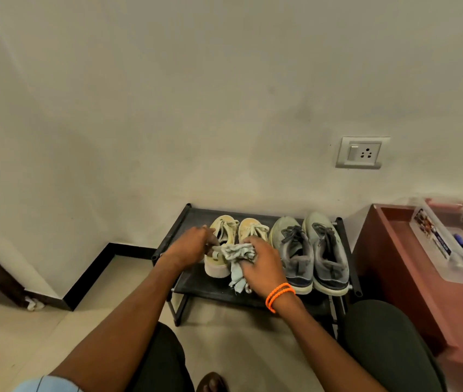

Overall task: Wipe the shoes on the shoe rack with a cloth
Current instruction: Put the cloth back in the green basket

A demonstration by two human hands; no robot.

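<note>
A person is crouching before a low black shoe rack (185, 281) standing against a pale wall (168, 94). Two pairs are sitting side by side on its top shelf: cream shoes (226, 230) on the left, grey shoes (309, 250) on the right, just beside them. The left hand (189, 246) is gripping the nearer cream shoe at its side, fingers curled round the upper. The right hand (261, 261), wearing an orange bracelet (279, 295) at the wrist, is clutching a crumpled pale blue-grey cloth (237, 260), which is lying against the heel ends of the cream shoes and hanging down toward the shelf. To the right of the rack, a reddish-brown tabletop (400, 267) is carrying a clear plastic box (450, 267). A wall socket (361, 152) is sitting above the grey shoes.
</note>
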